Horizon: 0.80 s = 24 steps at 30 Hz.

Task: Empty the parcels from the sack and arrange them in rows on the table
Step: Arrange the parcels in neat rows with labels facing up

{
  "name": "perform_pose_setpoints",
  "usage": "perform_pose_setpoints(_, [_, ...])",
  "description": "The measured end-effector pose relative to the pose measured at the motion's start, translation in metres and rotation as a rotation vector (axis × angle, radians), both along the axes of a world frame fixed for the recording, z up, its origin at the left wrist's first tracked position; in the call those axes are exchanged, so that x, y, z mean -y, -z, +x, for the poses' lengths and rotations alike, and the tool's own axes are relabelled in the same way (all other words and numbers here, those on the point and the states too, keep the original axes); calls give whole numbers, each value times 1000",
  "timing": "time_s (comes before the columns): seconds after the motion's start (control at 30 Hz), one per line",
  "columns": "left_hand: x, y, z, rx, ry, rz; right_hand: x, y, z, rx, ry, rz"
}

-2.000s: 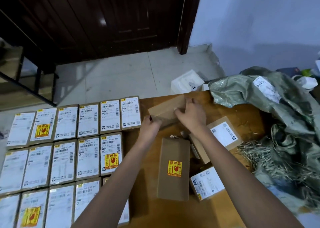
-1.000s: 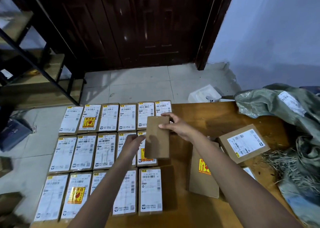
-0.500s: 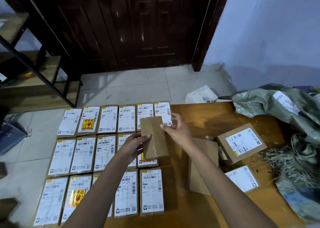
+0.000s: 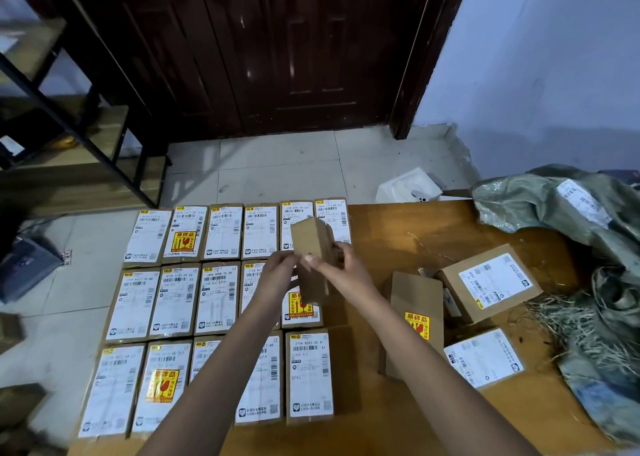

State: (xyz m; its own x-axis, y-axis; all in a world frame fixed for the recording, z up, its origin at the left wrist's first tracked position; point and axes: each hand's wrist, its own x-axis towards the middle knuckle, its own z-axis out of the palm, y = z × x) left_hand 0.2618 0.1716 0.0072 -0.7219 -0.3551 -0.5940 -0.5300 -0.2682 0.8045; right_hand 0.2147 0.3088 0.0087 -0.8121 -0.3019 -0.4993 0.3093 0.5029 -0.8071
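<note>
Both hands hold a plain brown parcel (image 4: 311, 247) in the air above the middle row, tilted with its blank side toward me. My left hand (image 4: 277, 272) grips its left lower edge and my right hand (image 4: 337, 268) grips its right side. Under them, three rows of labelled parcels (image 4: 221, 299) lie flat on the left half of the wooden table (image 4: 398, 234). Three loose parcels lie to the right: one face down with a yellow sticker (image 4: 417, 317), one angled label-up (image 4: 490, 282), one nearer me (image 4: 483, 358). The green sack (image 4: 568, 209) is crumpled at the table's right end.
Dry straw (image 4: 568, 320) spills from the sack onto the table. A white box (image 4: 408, 187) lies on the tiled floor beyond the table's far edge. A dark wooden door stands behind, and metal shelving (image 4: 69, 123) at the left.
The held parcel has been turned in my hands and lifted slightly, its top now tipped away over the far row. The view has shifted a little; the loose parcels have not moved.
</note>
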Motion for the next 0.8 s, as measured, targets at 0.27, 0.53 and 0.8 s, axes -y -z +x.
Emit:
perform_pose_setpoints(0.27, [-24, -31, 11, -135, 29, -136, -10, 12, -7, 381, 165, -231])
perform_pose_setpoints(0.53, [-9, -9, 16, -35, -152, -186, -26, 20, 10, 842, 352, -684])
perform_pose_setpoints(0.8, [-8, 10, 13, 11, -108, 241, -28, 29, 21, 754, 285, -761])
